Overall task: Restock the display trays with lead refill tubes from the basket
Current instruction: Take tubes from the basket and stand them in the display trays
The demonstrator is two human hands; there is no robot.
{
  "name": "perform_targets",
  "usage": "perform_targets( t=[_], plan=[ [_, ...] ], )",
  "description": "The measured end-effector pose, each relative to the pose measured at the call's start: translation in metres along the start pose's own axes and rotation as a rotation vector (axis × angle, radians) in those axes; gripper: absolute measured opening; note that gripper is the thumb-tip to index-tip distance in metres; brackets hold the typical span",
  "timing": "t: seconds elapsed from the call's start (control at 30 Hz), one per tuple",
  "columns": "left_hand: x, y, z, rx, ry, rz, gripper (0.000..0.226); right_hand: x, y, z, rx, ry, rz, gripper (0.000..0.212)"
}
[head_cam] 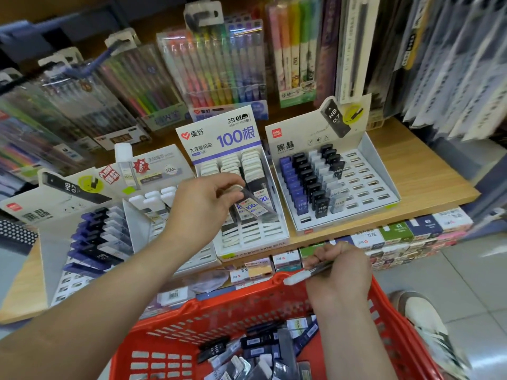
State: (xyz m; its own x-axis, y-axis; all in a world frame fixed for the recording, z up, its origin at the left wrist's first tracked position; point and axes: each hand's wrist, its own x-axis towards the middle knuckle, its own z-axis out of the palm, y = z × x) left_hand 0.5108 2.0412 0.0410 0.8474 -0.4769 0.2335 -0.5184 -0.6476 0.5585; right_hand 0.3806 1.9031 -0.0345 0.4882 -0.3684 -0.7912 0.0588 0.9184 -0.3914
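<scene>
Pinching a refill tube point(258, 207) at its white-capped end, your left hand point(203, 207) holds it slanted over the middle tray point(255, 246). Its lower end is down among the front rows, just above the bare slots. Whether that tip has entered a slot, I cannot tell.

This looks like a featherweight piece: thin, stiff, clear plastic with smooth faces that will likely slip under a loose pinch. The leads inside are probably brittle, so no dropping and no forcing. Grip the flat sides just below the cap rather than the cap alone, which might pull off. That leaves the bottom end free to find its slot.

Your right hand point(341, 272) is curled around a second tube point(299, 277), with the white cap poking out to the left over the basket point(227, 308) rim. It's a fist-style hold, so you'll likely need to shift to fingertips before seating it.

Down in the red basket there's a loose heap of tubes point(263, 344), dark and clear ones mixed. The right tray point(365, 187) has blue, black and pale tubes on its left side and rows of open slots on the right. The left tray point(90, 242) is partly filled too. All the trays sit on the wooden shelf point(428, 182).
</scene>
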Motion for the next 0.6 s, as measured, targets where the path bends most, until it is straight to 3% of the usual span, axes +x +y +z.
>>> perform_targets(
  t=[0.07,0.13,0.2,0.43,0.5,0.6],
  plan=[
    [-0.002,-0.003,-0.001,0.016,0.016,-0.01,0.016,0.009,-0.001,-0.012,0.049,0.008,0.021,0.07],
    [-0.004,-0.003,0.0,0.024,0.026,-0.001,0.017,0.012,0.003,-0.003,0.058,-0.024,0.061,0.049],
    [-0.005,-0.003,0.002,0.017,0.024,0.024,0.016,0.001,0.009,0.004,0.261,-0.034,0.023,0.03],
    [-0.007,0.0,0.009,0.263,-0.017,0.375,0.017,-0.005,0.014,0.005,0.307,-0.138,-0.021,0.033],
    [-0.008,0.003,0.011,0.31,-0.019,0.412,0.021,-0.007,0.014,0.006,0.32,-0.198,-0.04,0.041],
    [-0.008,0.006,0.015,0.308,-0.002,0.383,0.02,-0.012,0.013,0.009,0.363,-0.246,-0.058,0.037]
  ],
)
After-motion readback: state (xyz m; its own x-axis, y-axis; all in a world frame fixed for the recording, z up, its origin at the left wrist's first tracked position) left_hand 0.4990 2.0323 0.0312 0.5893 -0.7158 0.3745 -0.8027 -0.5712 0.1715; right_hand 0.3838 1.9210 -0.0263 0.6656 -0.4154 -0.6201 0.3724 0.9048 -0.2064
